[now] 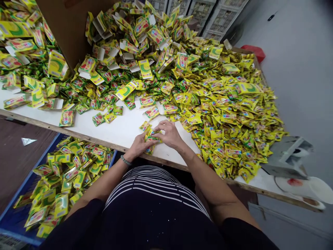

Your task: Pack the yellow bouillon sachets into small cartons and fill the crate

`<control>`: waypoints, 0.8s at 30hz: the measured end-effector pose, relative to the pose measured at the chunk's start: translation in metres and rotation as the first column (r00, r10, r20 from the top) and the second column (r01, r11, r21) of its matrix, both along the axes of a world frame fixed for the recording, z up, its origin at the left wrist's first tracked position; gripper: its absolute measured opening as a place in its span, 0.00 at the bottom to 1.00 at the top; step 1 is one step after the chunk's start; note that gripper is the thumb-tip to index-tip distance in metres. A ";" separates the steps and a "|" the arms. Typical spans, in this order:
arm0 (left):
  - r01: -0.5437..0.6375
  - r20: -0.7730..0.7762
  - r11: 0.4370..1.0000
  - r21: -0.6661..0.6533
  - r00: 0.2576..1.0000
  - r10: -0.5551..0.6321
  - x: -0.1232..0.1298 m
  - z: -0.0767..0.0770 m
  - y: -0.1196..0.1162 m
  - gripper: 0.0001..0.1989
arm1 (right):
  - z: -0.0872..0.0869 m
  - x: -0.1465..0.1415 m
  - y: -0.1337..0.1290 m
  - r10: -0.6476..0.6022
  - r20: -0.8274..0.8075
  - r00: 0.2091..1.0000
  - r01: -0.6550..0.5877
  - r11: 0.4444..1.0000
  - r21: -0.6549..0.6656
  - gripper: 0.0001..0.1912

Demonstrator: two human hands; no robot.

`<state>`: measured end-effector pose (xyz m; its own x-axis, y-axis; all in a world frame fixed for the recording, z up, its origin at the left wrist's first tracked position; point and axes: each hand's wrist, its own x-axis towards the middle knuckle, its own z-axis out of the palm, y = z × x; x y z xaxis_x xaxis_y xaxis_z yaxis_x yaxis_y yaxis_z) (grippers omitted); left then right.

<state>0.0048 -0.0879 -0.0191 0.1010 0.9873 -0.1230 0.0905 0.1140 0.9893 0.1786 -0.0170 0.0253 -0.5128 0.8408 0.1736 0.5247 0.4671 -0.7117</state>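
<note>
My left hand (138, 146) rests at the table's front edge, its fingers closed on a small yellow-green packet (151, 138). From the other side my right hand (169, 134) reaches in, thumb and fingertips bent together at the same packet. Whether it is a sachet or a filled box is hard to tell under the fingers. Just beyond the hands lies a loose yellow sachet (145, 125). Small open-ended cartons (152, 112) with white flaps lie a little farther back.
A large heap of yellow sachets (229, 114) covers the table's right side. Open cartons (156, 34) are piled at the back beside a brown cardboard panel (62, 27). A blue crate (15, 217) of filled packs stands below left. A grey metal device (286, 156) sits at right.
</note>
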 end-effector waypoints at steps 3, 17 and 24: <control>-0.035 -0.026 0.999 0.004 0.999 0.035 0.001 0.000 0.000 0.21 | 0.002 -0.008 -0.001 0.020 0.048 0.999 -0.018 0.999 -0.047 0.03; 0.004 0.130 0.995 -0.098 0.992 0.009 0.003 -0.002 0.004 0.22 | 0.027 0.003 0.021 0.217 0.161 0.963 -0.214 0.976 -0.039 0.06; -0.039 0.090 0.995 -0.095 0.995 0.047 0.008 -0.002 0.005 0.20 | 0.022 -0.002 0.012 0.264 0.237 0.935 -0.250 0.964 -0.088 0.10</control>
<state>0.0124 -0.0827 -0.0209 0.0738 0.9757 -0.2065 -0.0078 0.2076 0.9782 0.1768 -0.0055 0.0473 -0.7335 0.6791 -0.0270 0.5526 0.5728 -0.6053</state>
